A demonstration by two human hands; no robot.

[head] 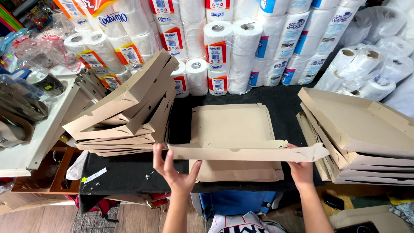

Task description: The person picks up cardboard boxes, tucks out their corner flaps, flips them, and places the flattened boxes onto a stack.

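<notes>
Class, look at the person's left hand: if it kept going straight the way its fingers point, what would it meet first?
The left hand points away from the person, so it would first meet the raised cardboard flap it already touches; beyond that, probably the stack of folded boxes.

Black table (129, 172), dark top. Left: leaning stack of folded cardboard boxes (129, 108). Centre: flat cardboard sheets (233, 125), one partly folded box on top at front edge. Right: second box stack (362, 138), overhanging table edge. Back: wrapped paper rolls (224, 56) in rows. White sticker (94, 176) near front-left corner.
</notes>
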